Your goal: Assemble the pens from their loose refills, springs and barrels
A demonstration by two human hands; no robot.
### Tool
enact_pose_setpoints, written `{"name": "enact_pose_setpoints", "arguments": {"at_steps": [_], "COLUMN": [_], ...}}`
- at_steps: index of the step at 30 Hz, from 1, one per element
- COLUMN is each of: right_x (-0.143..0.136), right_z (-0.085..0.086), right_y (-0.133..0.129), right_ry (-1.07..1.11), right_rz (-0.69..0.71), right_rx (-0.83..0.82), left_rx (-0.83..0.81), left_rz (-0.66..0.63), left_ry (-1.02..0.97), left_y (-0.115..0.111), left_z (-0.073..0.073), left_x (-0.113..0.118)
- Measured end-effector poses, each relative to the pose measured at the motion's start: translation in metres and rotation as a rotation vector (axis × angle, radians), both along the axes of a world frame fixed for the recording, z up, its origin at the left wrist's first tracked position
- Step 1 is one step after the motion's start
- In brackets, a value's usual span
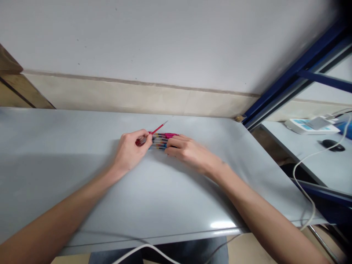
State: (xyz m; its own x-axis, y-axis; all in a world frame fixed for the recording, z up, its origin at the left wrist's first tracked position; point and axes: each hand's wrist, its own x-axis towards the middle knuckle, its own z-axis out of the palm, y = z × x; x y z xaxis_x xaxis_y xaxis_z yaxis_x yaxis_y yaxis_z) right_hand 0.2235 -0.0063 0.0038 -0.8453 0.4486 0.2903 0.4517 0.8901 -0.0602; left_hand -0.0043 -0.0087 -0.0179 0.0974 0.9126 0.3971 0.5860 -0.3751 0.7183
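My left hand (132, 146) is closed in a pinch on a red pen refill (158, 128), a thin red stick whose pale, narrow tip points up and to the right. Under both hands lies a row of pens (158, 141), side by side on the table, with clear barrels and pink, blue and dark parts. A pink pen part (172, 135) shows at the far side of the row. The curled fingers of my right hand (184, 148) rest over the right end of the pens and hide part of them.
The pale grey table (154, 205) meets a wall with a beige tile strip (137, 95). A blue metal frame (277, 86) rises at the right. Beyond it are a black mouse (332, 145) and a white device (310, 126). A white cable (299, 165) hangs across the right side.
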Motion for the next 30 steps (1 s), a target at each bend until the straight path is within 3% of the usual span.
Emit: {"name": "enact_pose_setpoints", "arguments": {"at_steps": [8, 13, 19, 22, 27, 30], "right_x": [-0.002, -0.007, -0.015, -0.016, -0.017, -0.021], "right_z": [-0.005, -0.002, -0.01, -0.013, -0.003, -0.001], "right_y": [-0.001, -0.006, -0.015, -0.019, -0.022, -0.023], "right_ry": [0.074, 0.028, 0.013, 0.168, 0.592, 0.677], "right_rz": [-0.022, -0.028, -0.165, -0.246, -0.14, -0.112], "right_rx": [-0.138, -0.08, 0.004, -0.073, -0.178, -0.26], "left_rx": [-0.007, -0.012, -0.014, -0.026, -0.067, -0.072], "left_rz": [-0.006, -0.009, -0.025, -0.052, -0.178, -0.232], "left_ry": [-0.004, 0.001, 0.002, -0.013, -0.058, -0.089], "left_y": [0.0, 0.0, -0.001, -0.002, -0.007, -0.012], "left_z": [0.0, 0.001, 0.0, 0.0, 0.0, 0.002], "left_x": [0.001, 0.002, 0.003, 0.004, 0.006, 0.01]}}
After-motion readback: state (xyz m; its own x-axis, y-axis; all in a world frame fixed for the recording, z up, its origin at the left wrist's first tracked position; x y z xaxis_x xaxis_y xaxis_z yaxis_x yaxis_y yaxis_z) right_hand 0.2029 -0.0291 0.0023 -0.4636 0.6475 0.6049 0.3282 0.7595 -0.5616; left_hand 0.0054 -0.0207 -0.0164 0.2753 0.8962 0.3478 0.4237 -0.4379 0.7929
